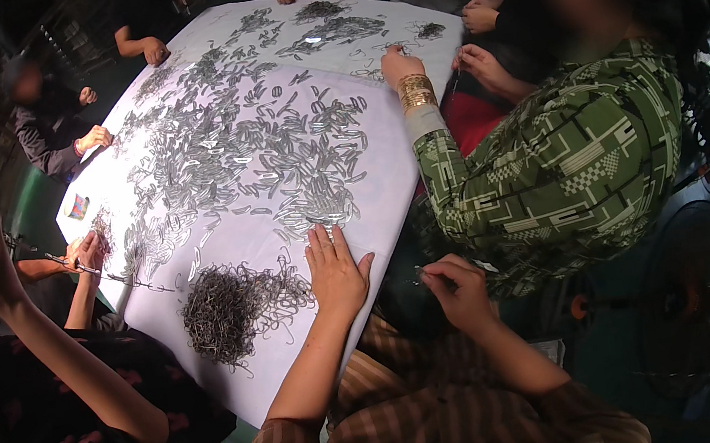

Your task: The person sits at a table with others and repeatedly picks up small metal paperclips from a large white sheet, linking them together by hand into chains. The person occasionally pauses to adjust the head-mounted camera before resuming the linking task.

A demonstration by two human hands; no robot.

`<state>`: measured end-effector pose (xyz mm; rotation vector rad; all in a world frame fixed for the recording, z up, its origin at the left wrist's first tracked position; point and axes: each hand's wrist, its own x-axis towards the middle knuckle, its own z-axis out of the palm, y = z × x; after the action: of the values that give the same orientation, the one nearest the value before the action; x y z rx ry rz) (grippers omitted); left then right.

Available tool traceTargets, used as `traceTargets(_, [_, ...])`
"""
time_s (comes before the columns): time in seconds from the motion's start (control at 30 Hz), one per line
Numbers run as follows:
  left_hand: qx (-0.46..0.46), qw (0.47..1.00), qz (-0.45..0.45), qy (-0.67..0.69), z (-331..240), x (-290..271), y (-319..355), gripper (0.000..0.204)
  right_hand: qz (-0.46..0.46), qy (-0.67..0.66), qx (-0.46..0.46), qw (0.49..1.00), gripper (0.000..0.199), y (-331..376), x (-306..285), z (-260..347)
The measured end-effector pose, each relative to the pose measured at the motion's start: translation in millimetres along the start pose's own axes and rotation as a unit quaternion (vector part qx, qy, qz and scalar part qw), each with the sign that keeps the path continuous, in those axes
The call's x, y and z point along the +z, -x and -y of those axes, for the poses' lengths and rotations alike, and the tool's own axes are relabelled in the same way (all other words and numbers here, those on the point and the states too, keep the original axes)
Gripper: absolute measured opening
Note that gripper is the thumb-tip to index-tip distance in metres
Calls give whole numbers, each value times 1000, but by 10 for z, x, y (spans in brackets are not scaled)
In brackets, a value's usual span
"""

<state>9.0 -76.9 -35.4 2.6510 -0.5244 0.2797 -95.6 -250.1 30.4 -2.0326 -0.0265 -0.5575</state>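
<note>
My left hand (337, 276) lies on the white table, fingers stretched out flat. Its fingertips touch the near edge of a spread of silvery, long oval metal pieces (317, 204). Beside it, to the left, sits a tangled heap of thin, dark bent-wire pieces (220, 320), with looser ones trailing toward my wrist. Off the table's right edge, above my lap, my right hand (463, 292) is closed in a pinch. A small shiny metal piece (418, 274) pokes out from its thumb and fingers; its exact shape is too small to make out.
Close on my right is a person in a green patterned sleeve (561, 149), one hand on the table (394, 140). At left, another person's raised arm (58, 350) stands near a linked metal strand (134, 282). Several other people sit around. A small tub (76, 206) stands at the left edge.
</note>
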Motion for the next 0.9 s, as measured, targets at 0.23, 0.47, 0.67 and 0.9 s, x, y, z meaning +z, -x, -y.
traceTargets(0.23, [39, 999, 14, 8, -122, 151, -144, 73, 10, 3, 12, 1000, 6, -6, 38, -35])
traceTargets(0.47, [-9, 996, -66, 54, 329, -521, -203, 20, 14, -34, 43, 998, 7, 36, 38, -128])
traceTargets(0.67, [-75, 993, -72, -54, 860, -720, -186, 11, 23, -35, 39, 998, 8, 8, 66, -180])
traceTargets(0.9, [-82, 995, -34, -54, 801, -609, -133, 12, 26, -37, 47, 998, 6, 0, 56, -206])
